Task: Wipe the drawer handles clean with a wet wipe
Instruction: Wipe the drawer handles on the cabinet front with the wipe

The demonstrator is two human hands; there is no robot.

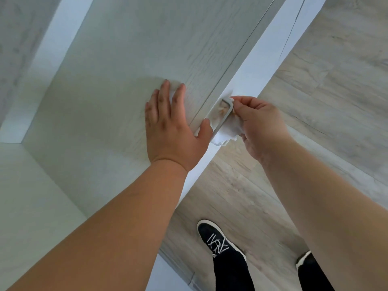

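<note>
Where the front edge of the pale wood-grain cabinet top (117,59) drops away, a light metal drawer handle (223,120) juts out, a rounded loop seen from above, just right of centre in the view. A white wet wipe (227,128) is bunched against its outer bar and lower end, with a corner of it poking up at the top of the loop. The right hand (259,124) pinches the wipe, thumb and fingers curled round the cloth and pressed to the outer side of the handle. The left hand (170,124) lies flat on the cabinet top just beside the handle, fingers straight and a little spread, the thumb reaching to the front edge and touching the inner side of the loop; a small pale patch shows between two of its fingers, but what it is cannot be told. Both forearms are bare and reach in from the bottom of the view. Below the handle lies light wood-plank flooring (336,80). On it stands a black shoe (218,240) with white laces and a white sole, under a black trouser leg, and the toe of a second shoe (303,258) shows to the right.
</note>
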